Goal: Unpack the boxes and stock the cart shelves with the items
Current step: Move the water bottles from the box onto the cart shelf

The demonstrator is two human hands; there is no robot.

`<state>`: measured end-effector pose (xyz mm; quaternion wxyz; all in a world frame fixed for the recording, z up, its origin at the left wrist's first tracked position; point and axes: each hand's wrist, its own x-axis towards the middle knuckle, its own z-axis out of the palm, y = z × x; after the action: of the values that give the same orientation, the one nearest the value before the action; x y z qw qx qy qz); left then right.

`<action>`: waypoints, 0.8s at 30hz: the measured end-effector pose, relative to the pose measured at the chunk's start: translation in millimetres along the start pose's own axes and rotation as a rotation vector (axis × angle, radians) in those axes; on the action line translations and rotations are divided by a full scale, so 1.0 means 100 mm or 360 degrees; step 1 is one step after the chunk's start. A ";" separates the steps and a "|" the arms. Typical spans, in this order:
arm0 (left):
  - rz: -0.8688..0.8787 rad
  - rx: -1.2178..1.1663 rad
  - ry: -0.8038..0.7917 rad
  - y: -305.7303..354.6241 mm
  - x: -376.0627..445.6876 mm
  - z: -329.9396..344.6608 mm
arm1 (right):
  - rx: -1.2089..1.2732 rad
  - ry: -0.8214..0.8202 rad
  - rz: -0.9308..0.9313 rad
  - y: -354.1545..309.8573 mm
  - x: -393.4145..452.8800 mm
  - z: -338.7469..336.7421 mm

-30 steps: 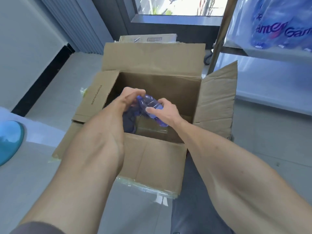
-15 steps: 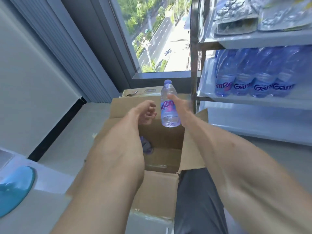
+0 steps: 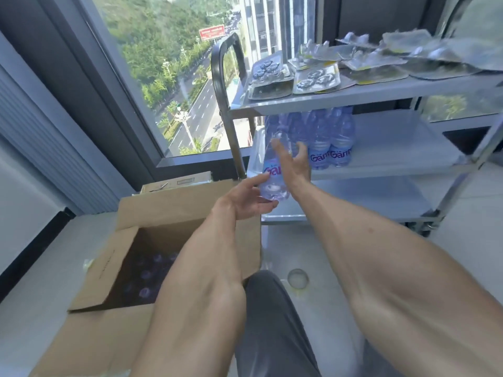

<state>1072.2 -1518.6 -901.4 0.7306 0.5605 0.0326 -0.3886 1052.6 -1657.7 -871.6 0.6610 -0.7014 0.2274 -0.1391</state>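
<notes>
A clear plastic water bottle with a purple-lettered label (image 3: 273, 170) is held upright in mid-air at the front left corner of a grey metal cart (image 3: 381, 96), level with its middle shelf (image 3: 394, 148). The right hand (image 3: 291, 165) wraps the bottle's side, thumb and fingers curled round it; the left hand (image 3: 246, 198) cups the base from below, fingers gently bent against the bottom. Both forearms reach forward from the lower frame, the right one angled inward. To finish the placement cleanly, the bottle likely needs to stay upright, clear the cart's dark upright post (image 3: 231, 131), and settle beside the row of matching bottles (image 3: 326, 142) already standing there without knocking them. More bottles sit in the open brown cardboard box (image 3: 168, 210) on the floor, and flat blister packs (image 3: 315, 77) cover the top shelf.
</notes>
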 end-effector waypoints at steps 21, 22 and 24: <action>0.0291 -0.0398 0.0021 -0.83 0.01 0.92 | -0.0092 0.0465 0.0023 -0.08 -0.15 -0.66; 0.0258 -0.0526 -0.0009 -0.82 0.00 0.88 | -0.0031 0.0406 -0.0015 -0.08 -0.13 -0.67; 0.0118 -0.0732 -0.0022 -0.84 -0.01 0.77 | 0.0178 0.0234 -0.0053 -0.09 -0.08 -0.71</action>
<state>990.6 -1588.7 -938.7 0.8530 0.3775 0.0947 -0.3476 1011.8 -1715.0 -856.1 0.6783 -0.6550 0.2553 -0.2136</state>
